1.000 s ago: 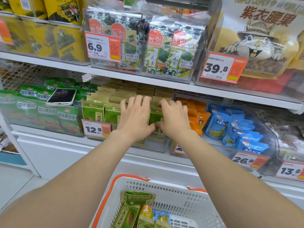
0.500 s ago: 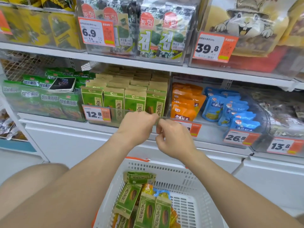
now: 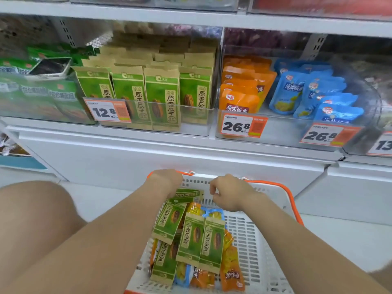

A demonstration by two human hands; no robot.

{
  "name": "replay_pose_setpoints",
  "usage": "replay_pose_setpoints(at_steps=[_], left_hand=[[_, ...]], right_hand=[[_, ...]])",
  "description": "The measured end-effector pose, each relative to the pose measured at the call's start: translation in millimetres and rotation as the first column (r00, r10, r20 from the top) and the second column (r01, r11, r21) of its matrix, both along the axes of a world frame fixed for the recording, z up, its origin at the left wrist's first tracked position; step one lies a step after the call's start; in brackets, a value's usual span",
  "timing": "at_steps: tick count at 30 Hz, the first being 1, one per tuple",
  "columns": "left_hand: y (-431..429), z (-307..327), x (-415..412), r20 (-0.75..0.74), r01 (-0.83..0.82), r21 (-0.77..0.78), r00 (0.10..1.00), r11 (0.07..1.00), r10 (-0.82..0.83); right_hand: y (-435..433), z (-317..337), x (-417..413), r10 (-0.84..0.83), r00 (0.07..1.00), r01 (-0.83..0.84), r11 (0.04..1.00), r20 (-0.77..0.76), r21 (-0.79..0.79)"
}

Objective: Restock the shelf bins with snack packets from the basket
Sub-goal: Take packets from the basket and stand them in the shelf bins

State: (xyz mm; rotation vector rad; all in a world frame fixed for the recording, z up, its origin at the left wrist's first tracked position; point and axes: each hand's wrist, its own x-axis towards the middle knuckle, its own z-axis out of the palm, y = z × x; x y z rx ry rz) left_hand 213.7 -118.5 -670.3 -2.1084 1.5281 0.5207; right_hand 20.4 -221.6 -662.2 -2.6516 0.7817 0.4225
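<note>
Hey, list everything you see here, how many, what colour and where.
basket: one, white with orange handles, below the shelf.
basket green packets: at least five, green, on top in the basket.
basket orange packets: several, orange, beneath those.
basket blue packets: two seen, blue, among them.
shelf green packets: four rows, green and tan, bin tagged 12.8.
shelf orange packets: several, orange, bin to its right.
shelf blue packets: several, blue, further right.
left packets: many, green, leftmost bin.
phone: one, white-edged, lying on left packets.
price tags: four, white and orange, bin fronts.
knee: one, bare, lower left.
left hand: over the farthest basket green packet; grip hidden.
right hand: loosely curled, empty, over basket.
</note>
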Motion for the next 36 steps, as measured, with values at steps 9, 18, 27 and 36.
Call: replay_pose_setpoints(at_steps=[9,18,27,36], left_hand=[[-7,-61,3,0.021,0.134,0.212,0.99,0.968,-0.141],[0,-73,-11,-0.172,-0.005,0.091,0.985,0.996,0.021],[-7,-37,-18,-0.499,-0.303,-0.156,0.846,0.94,0.189],[11,31,-28,-0.863,-0.761,0.279,0.069,0.586,0.5]], right_hand=[[-12,-27,6,-0.066,0.998,0.066,0.988,-0.007,0.141],[-14,-37,2,-0.097,0.995,0.099,0.975,-0.02,0.201],[-6,-23,-1,-0.107,0.994,0.108,0.98,-0.016,0.165],[33,21,-8,-0.123,0.988,0.073,0.904,0.092,0.422]])
